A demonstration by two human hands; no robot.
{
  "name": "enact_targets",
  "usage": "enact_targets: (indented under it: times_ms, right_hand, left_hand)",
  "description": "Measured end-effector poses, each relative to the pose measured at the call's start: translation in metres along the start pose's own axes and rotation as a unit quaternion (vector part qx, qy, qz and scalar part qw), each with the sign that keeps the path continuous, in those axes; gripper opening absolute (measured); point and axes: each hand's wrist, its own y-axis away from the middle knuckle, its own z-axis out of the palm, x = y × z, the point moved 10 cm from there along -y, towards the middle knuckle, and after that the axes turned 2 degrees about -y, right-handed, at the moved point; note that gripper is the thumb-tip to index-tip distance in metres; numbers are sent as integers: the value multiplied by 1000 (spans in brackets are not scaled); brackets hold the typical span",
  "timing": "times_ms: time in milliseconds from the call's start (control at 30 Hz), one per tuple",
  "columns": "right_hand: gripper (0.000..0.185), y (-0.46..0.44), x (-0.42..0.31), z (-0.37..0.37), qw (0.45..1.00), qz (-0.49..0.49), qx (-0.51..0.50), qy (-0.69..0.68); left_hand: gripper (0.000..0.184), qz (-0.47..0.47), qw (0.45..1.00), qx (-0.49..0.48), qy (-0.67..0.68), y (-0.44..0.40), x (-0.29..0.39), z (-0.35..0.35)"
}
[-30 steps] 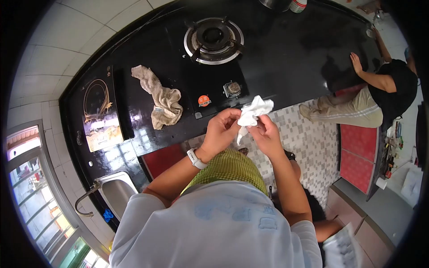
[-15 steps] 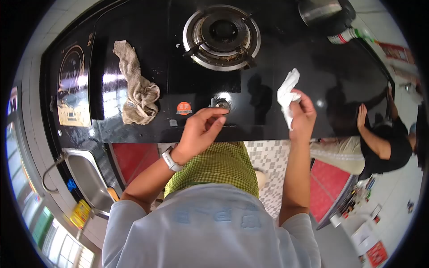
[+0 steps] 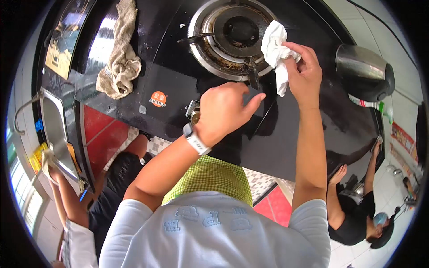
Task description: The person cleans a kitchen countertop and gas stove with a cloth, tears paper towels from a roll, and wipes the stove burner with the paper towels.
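Note:
My right hand [image 3: 305,76] pinches a crumpled white tissue [image 3: 275,47] between thumb and fingers, at the right rim of the gas burner [image 3: 196,31]. The tissue hangs down below my fingertips. My left hand [image 3: 227,107], a white watch on its wrist, hovers in front of the burner with nothing visible in it. Its thumb sticks out apart from the bent fingers, whose tips are partly hidden. Just left of that hand, the stove knob [image 3: 193,109] is partly covered by it. Grease and brown residue mark the burner's ring.
A twisted beige rag [image 3: 119,67] lies on the black stovetop [image 3: 165,85]. To the right stand a steel kettle [image 3: 362,64] and a spray bottle [image 3: 373,105]. One person [image 3: 357,210] has hands on the counter's right end; another [image 3: 111,192] is by the sink [image 3: 56,129].
My right hand has carried the tissue up and left to the burner. My left hand has moved off the knob toward the burner. The view has turned, and another person appears at lower left.

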Motion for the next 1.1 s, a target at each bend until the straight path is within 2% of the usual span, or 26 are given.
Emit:
enact_targets:
  times_ms: [33,100,300,400,633,700,767,867,967,1033,1100]
  right_hand:
    - [23,-3,5,5,1000,1,-10,-5]
    - [22,-2,14,13,999,20,-23,-27]
    - [20,8,25,6,995,63,-21,-72]
    - [23,12,25,-7,995,68,-17,-65]
    - [42,8,-8,-22,994,-6,-49,94]
    - [42,5,-15,-15,992,-18,-67,110]
    - [43,0,-21,-6,987,-35,-86,130]
    - [42,-1,-12,17,979,5,-152,133]
    - [40,5,-3,26,976,44,-166,134]
    - [38,5,4,13,986,52,-101,125]
    - [37,6,1,6,988,63,-82,113]
  left_hand:
    - [28,-9,1000,7,2,-5,-3,7]
    - [28,50,988,74,-124,-13,8,9]
    - [23,52,987,121,-96,-16,11,11]
    - [24,45,988,126,-81,-14,12,11]
    - [23,43,992,104,-60,-9,10,17]
    - [23,86,987,104,-88,-8,20,16]
    - [23,91,987,102,-86,-8,19,14]
    - [24,95,987,107,-73,-8,18,13]
    - [26,85,991,93,-41,-5,14,12]
    - [25,84,993,77,-20,-4,10,10]
    - [23,88,994,57,-4,0,6,7]
